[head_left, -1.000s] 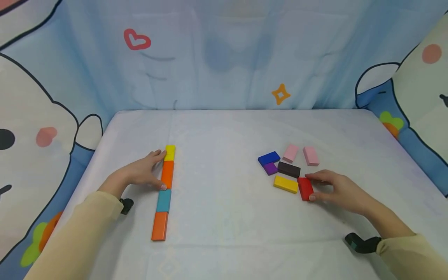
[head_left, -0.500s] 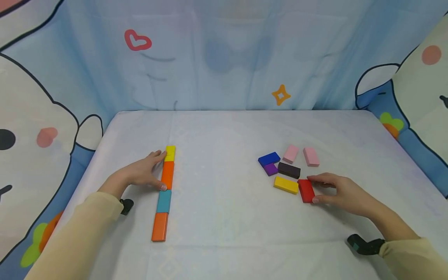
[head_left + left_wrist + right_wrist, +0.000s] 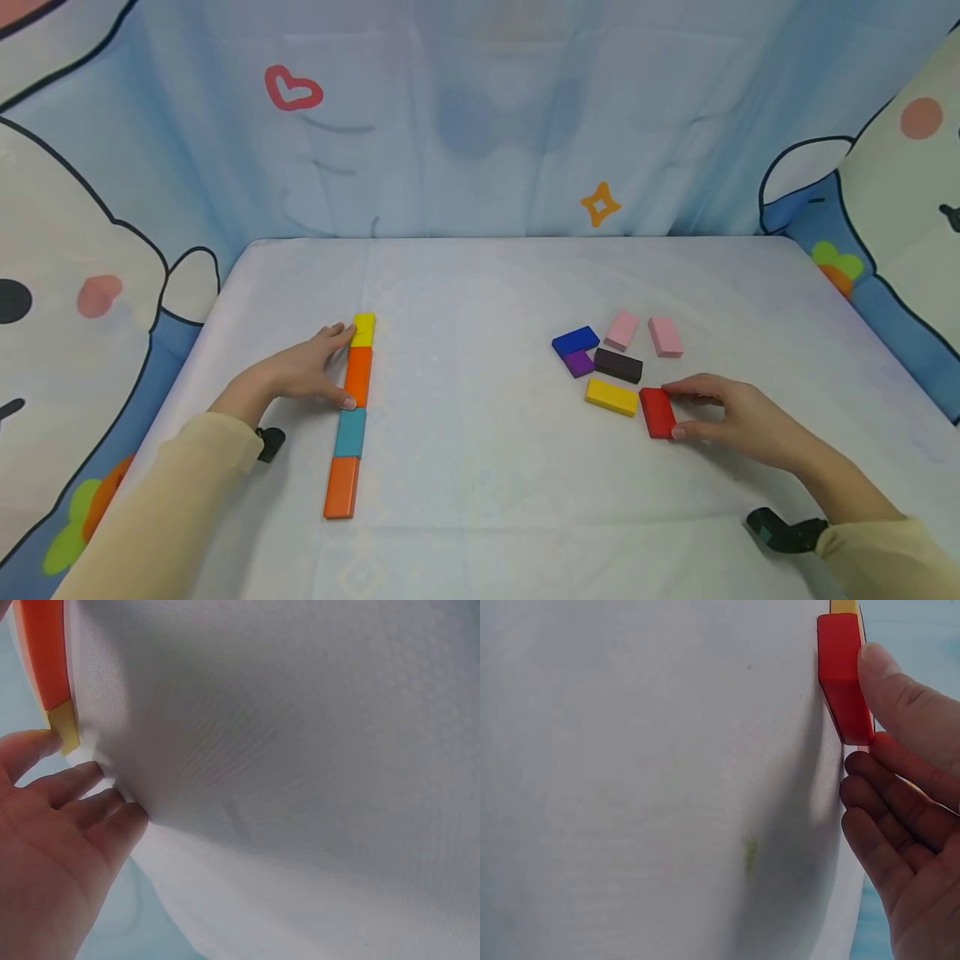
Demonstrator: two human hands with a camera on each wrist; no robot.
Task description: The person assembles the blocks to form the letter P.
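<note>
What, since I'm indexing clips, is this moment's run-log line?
left hand: touching block row | right hand: pinching red block | loose yellow block: beside red block

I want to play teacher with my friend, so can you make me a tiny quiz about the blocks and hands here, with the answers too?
1. Multiple choice: which block does the right hand touch?
A) the blue block
B) the red block
C) the purple block

2. True or false: a gap shows between the two pink blocks.

3. Fill in the blank: beside the left hand lies a row of blocks; seen from the head camera, the end block at the top is coloured ____.

Key: 1. B; 2. True; 3. Yellow.
</note>
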